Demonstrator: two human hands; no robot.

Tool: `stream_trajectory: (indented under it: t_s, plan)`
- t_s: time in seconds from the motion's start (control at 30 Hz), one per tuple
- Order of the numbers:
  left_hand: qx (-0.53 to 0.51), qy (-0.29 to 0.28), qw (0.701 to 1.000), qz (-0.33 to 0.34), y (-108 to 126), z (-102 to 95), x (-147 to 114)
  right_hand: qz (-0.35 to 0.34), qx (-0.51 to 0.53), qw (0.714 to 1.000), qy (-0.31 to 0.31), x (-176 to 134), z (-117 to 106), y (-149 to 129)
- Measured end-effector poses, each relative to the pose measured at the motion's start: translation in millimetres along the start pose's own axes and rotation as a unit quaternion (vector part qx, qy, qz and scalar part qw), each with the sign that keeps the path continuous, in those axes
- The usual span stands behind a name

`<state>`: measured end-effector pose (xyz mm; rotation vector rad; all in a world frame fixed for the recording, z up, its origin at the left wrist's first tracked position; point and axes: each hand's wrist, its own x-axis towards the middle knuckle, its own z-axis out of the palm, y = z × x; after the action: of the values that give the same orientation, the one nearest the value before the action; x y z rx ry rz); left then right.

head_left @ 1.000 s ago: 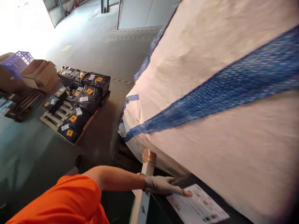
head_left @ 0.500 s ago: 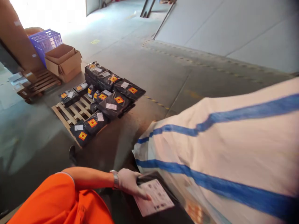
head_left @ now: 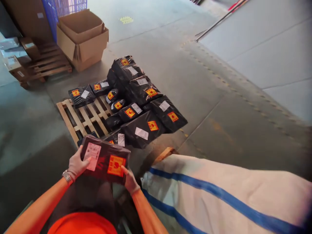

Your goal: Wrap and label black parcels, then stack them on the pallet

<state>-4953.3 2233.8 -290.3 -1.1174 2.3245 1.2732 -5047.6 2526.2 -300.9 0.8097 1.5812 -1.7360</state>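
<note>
Orange garment [head_left: 81, 223] at 6 o'clock along the bottom edge, with two bare forearms reaching up from it. Left hand [head_left: 76, 164], in a pale glove with a wristwatch [head_left: 66, 177] at the wrist, closed on the left end of a black wrapped parcel [head_left: 104, 159], thumb lying over the white label [head_left: 92, 156]. Right hand [head_left: 129, 179], also gloved, gripping the parcel's right lower corner, thumb beside the orange-and-yellow sticker [head_left: 116, 165]. Parcel held flat between both hands, lifted clear of the floor, slightly left of centre and low in view, just on the near side of the pallet's closest corner.

At 4 o'clock, large white woven sack [head_left: 219, 191] with blue stripes, lying on its side and filling the lower right; small wooden block [head_left: 163, 154] just showing at its upper left edge.

Toward 11 o'clock from the held parcel, light wooden pallet [head_left: 83, 118] on the grey concrete floor [head_left: 219, 107]. Stack of similar black parcels [head_left: 140, 100] covering the pallet's right and far parts, each with a white label and an orange sticker; left slats bare. One parcel apart from the stack at the pallet's far left corner.

At 11 o'clock, further off, open cardboard box [head_left: 81, 39] on the floor, flaps up. To its left, darker pallet [head_left: 48, 63] bearing small cartons. Blue plastic crate [head_left: 64, 8] at the top edge behind the box.
</note>
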Motion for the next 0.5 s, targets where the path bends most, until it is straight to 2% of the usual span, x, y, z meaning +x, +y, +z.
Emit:
stream_trajectory:
  t_s: [0.1,0.2,0.27,0.37,0.5]
  plan:
    - [-0.069,0.056,0.995,-0.05,-1.8,24.8,67.1,0.012,-0.009,0.994,-0.111,107.9,40.3,-52.9]
    - [-0.133,0.104,0.981,-0.097,1.6,64.7,141.4,-0.015,-0.046,0.983,-0.175,201.5,68.4,-100.4]
    - [-0.16,0.127,0.972,-0.114,4.5,89.8,193.0,-0.041,-0.071,0.977,-0.197,253.4,78.6,-118.3]
    - [-0.152,0.129,0.972,-0.128,7.9,112.8,268.2,-0.075,-0.071,0.978,-0.184,311.5,82.2,-115.4]
    - [-0.024,0.094,0.989,-0.111,20.6,116.8,358.6,-0.027,0.006,0.989,-0.145,356.5,80.6,-72.6]
